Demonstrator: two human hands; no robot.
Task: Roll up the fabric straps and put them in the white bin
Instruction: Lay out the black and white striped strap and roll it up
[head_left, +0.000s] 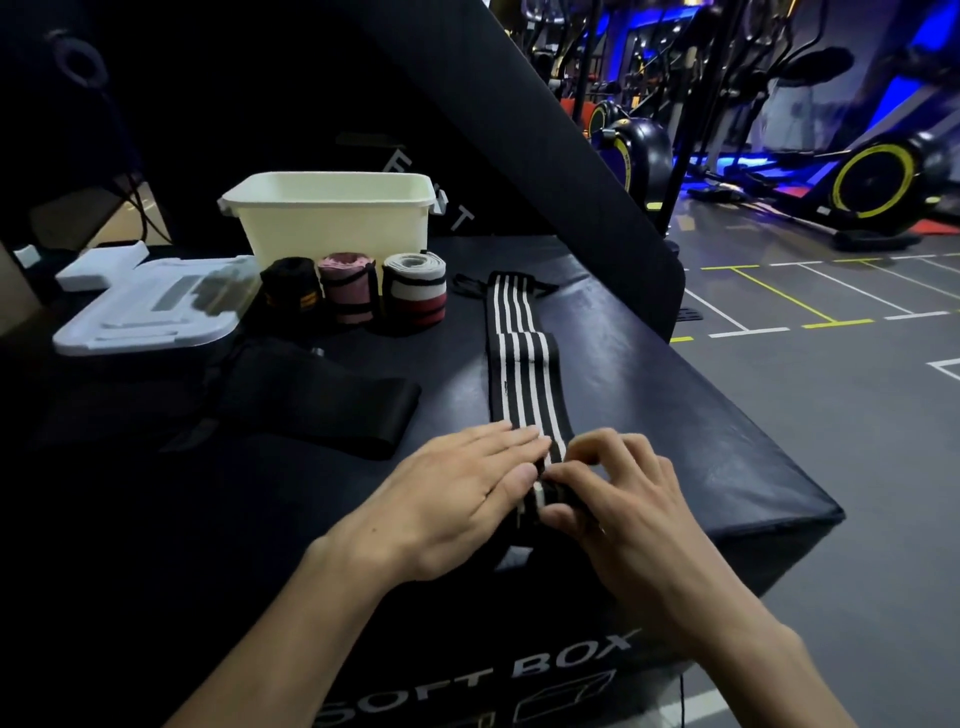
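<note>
A long black strap with white stripes (524, 374) lies flat on the black soft box (675, 415), running away from me. Its near end is turned over into a small roll between my hands. My right hand (618, 499) pinches that rolled end with curled fingers and thumb. My left hand (467, 488) lies on the strap's left side, fingers straight, thumb against the roll. Three rolled straps stand in front of the white bin (332, 218): a black one (291, 286), a pink one (347, 288) and a grey, white and red one (415, 288).
A white bin lid (150, 306) lies at the left. A flat black strap (322, 405) lies left of the striped one. A slanted black pad (519, 130) rises behind the box. The box edge drops to the gym floor at right, with exercise bikes (872, 182) beyond.
</note>
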